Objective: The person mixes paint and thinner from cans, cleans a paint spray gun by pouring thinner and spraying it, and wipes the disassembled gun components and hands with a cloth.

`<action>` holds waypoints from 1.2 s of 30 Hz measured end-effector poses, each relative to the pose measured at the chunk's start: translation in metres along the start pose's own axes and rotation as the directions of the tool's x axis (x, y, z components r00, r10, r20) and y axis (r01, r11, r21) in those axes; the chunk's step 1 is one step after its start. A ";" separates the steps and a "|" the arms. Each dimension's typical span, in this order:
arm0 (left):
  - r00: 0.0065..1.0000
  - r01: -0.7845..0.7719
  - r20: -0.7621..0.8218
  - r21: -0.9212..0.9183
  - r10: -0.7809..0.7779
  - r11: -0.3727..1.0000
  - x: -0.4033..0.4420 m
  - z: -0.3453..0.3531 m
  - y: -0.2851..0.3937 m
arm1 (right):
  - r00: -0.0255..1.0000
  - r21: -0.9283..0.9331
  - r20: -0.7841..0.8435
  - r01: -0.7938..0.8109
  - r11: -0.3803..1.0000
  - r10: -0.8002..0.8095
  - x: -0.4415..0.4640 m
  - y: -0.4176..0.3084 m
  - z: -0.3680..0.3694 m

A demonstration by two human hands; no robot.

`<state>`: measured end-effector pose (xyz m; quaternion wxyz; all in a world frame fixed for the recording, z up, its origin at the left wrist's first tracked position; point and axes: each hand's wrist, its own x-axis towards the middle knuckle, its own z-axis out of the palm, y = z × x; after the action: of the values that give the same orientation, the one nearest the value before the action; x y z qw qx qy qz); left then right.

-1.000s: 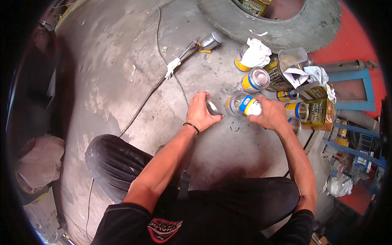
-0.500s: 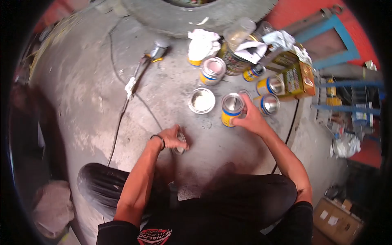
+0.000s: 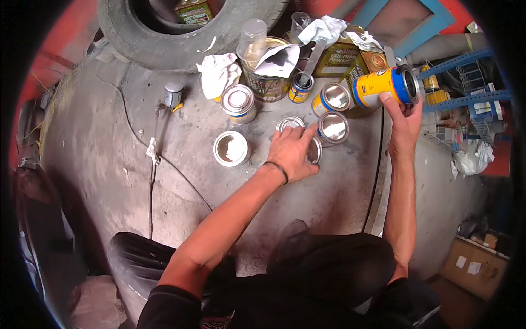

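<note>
My right hand (image 3: 404, 123) grips a yellow and blue paint can (image 3: 375, 89), lifted and tipped sideways with its dark mouth facing right. My left hand (image 3: 290, 153) is over the floor, its fingers and thumb curled around a round metal lid (image 3: 314, 151) that they partly cover. Just beyond its fingers lies another metal lid (image 3: 290, 123). An uncovered can (image 3: 231, 148) with pale stuff inside stands to the left. Two small cans, one silver-topped (image 3: 333, 128) and one behind it (image 3: 323, 101), stand to the right of my left hand.
A closed can (image 3: 239, 104), a large tin (image 3: 266, 82) with a cup and paper on it, and urethane paint tins (image 3: 337, 57) stand at the back. A tire (image 3: 164, 49) lies behind. A spray gun (image 3: 173, 94) and hose (image 3: 152, 186) are on the left; a box (image 3: 474, 268) sits right.
My right hand has raised the can from the floor and carried it up and right, tipping it. My left hand has moved right with the lid, toward where the can stood. The view has shifted.
</note>
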<state>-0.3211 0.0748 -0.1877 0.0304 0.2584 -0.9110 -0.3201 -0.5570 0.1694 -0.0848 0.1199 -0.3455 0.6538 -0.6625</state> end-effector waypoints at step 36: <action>0.783 0.396 -0.182 -0.592 -0.595 0.702 -0.207 0.089 -0.116 | 0.855 -0.291 0.514 0.097 0.952 0.070 -0.072 0.103 0.165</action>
<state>-0.1093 0.1501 -0.3049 0.1767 0.5336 -0.6602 -0.4982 -0.4326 0.0724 -0.2194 0.2316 -0.5299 0.6895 -0.4361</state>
